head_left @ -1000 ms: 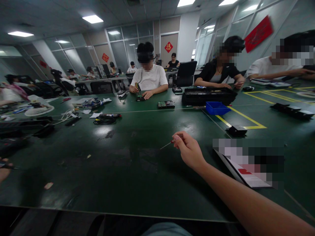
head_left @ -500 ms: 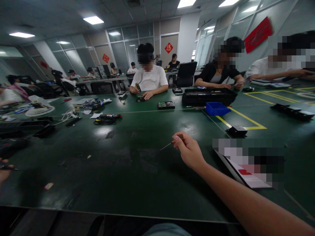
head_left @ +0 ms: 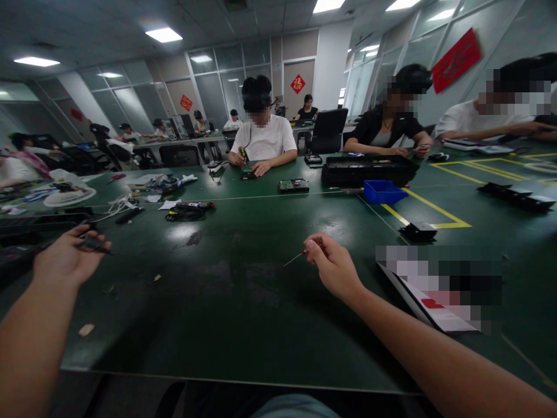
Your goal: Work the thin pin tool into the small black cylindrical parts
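My right hand (head_left: pixel 331 261) is closed around a screwdriver (head_left: pixel 295 259), its thin metal shaft pointing left and slightly down over the green table (head_left: pixel 187 331). A bit of red handle shows at the fingertips. On the left, my left hand (head_left: pixel 69 255) is raised above the table with its fingers closed on a small dark object with a thin pointed end (head_left: pixel 93 244); its exact kind is not clear. Beneath and between the hands lie small scraps, one of them a pale scrap (head_left: pixel 86 330). To the right of my right forearm is a white booklet or box (head_left: pixel 452 316), partly blurred out.
Ahead lie a coiled black cable (head_left: pixel 187 213), a hard drive (head_left: pixel 293 185), a long black casing (head_left: pixel 369 171), a blue bin (head_left: pixel 384 191) and a small black block (head_left: pixel 418 232). Dark casings (head_left: pixel 47 220) occupy the left. A co-worker (head_left: pixel 263 136) works opposite; others sit to the right.
My left hand has come in from the left edge, moving up and right with the dark object in it. My right hand and the screwdriver have stayed in place.
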`<state>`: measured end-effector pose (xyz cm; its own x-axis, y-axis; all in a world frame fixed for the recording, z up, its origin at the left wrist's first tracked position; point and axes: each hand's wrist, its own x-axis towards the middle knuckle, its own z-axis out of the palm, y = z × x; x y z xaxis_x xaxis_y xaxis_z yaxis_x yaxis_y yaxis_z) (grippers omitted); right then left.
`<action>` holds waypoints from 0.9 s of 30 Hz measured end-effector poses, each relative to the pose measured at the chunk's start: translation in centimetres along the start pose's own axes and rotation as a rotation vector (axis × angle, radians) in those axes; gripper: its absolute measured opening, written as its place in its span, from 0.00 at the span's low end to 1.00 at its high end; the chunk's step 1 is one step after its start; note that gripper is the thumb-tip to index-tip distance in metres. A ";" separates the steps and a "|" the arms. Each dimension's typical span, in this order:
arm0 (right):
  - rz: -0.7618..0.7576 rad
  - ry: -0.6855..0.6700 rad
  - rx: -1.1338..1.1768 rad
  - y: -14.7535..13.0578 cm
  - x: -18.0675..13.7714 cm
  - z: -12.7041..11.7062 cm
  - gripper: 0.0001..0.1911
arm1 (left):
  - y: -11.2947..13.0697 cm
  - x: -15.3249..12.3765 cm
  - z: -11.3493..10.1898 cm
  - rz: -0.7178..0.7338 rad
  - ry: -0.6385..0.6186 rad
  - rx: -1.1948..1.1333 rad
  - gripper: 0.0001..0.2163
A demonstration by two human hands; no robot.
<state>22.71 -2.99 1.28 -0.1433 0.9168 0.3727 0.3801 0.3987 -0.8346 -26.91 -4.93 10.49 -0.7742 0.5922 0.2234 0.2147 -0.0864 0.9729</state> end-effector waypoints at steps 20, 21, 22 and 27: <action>0.055 -0.074 -0.062 0.2 0.4 0.1 0.12 | 1.1 -24.4 21.7 0.091 -1.186 -0.029 0.15; 0.055 -0.077 -0.064 0.3 0.5 0.2 0.12 | 0.3 -24.7 21.9 0.142 -1.203 0.053 0.17; 0.059 -0.078 -0.070 0.3 0.6 0.2 0.12 | -0.6 -24.9 21.9 0.193 -1.210 0.128 0.21; 0.109 -0.054 -0.127 -0.1 0.8 -0.1 0.13 | -4.0 -24.1 21.6 0.419 -1.225 0.286 0.20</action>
<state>22.67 -2.28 1.67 -0.1423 0.9557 0.2576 0.5080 0.2939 -0.8097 3.75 -1.50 -0.12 0.3825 0.9106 0.1565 0.5381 -0.3572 0.7634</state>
